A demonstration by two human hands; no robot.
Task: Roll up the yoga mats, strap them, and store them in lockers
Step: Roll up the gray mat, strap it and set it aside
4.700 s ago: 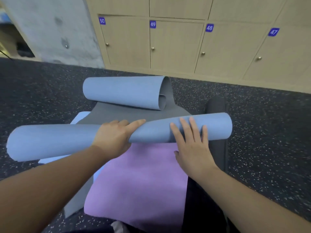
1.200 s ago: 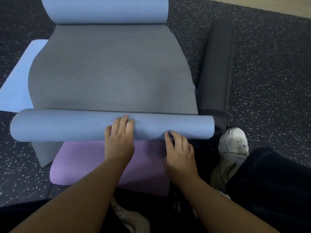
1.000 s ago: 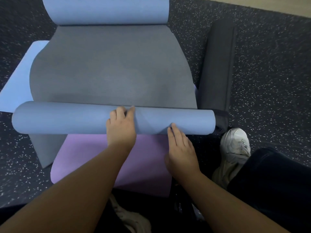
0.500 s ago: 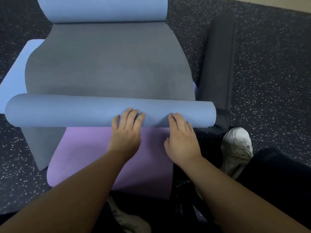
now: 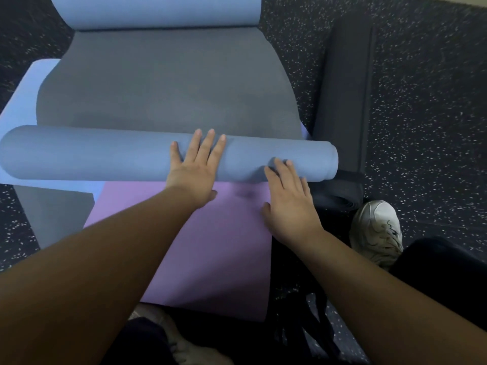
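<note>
fingers, left hand [image 5: 193,168]: straight and spread, laid flat over the top of the blue-grey roll [image 5: 105,154], palm on its near side
fingers, right hand [image 5: 288,201]: straight, close together, only the tips touching the roll's near lower edge; clamped on nothing
blue-grey roll: lies crosswise on the floor [image 5: 421,114], near end of the mat wound up; right end just beside the dark rolled mat [image 5: 345,101]
unrolled part [image 5: 163,83]: grey face up, runs away from the roll
far end [image 5: 158,9]: curls up and over, blue side out
purple mat [image 5: 210,246]: flat under the roll, near side exposed below both hands
light blue mat [image 5: 15,101]: lowest layer, showing at left
dark rolled mat: lengthwise at right, on the floor
white shoe [image 5: 376,227]: right of the purple mat, near the dark mat's near end
</note>
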